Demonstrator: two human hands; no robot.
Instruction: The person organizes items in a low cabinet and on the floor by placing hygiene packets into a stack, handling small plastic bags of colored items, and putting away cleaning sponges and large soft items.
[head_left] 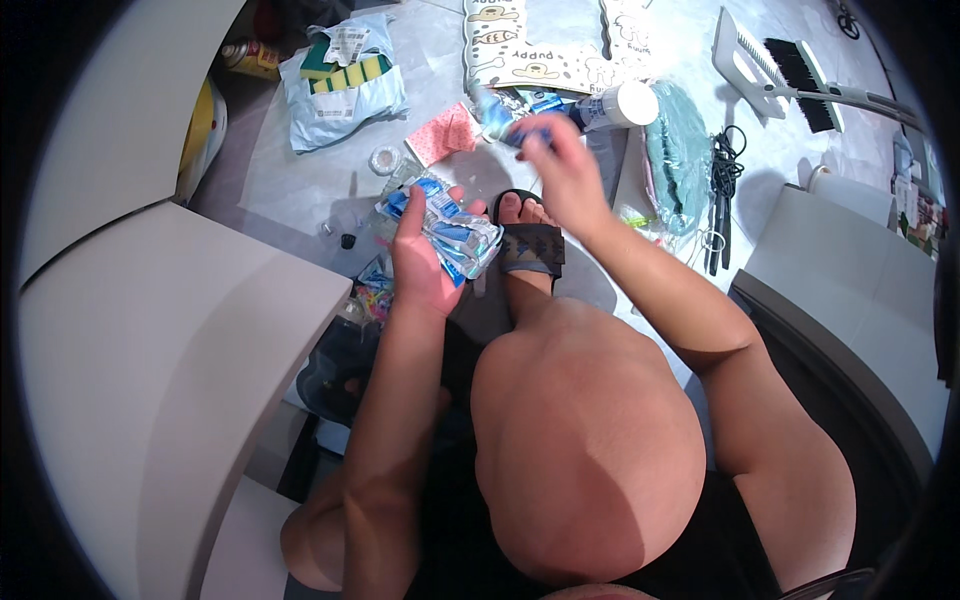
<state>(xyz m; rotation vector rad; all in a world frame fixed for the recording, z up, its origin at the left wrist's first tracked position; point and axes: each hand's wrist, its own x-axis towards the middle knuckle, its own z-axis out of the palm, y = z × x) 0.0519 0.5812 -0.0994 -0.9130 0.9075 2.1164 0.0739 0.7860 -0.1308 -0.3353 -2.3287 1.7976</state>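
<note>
My left hand (420, 262) is cupped, palm up, around a bunch of small blue and silver foil sachets (462, 238). Farther off and to the right, my right hand (570, 178) is smeared by motion. Its fingers pinch a blurred blue sachet (496, 118). More blue packets (543, 102) lie on the floor behind it, beside a white-lidded dark blue bottle (628, 104). A pink patterned sheet (442, 134) and a roll of clear tape (384, 160) lie just beyond my left hand.
A plastic mailer (345, 105) holding yellow-green sponges lies at far left. Puppy-print mats (545, 68) spread at the back. To the right are a teal bundle in plastic (678, 160), a coiled black cable (728, 165) and brushes (803, 85). A cabinet door (180, 350) stands close at left.
</note>
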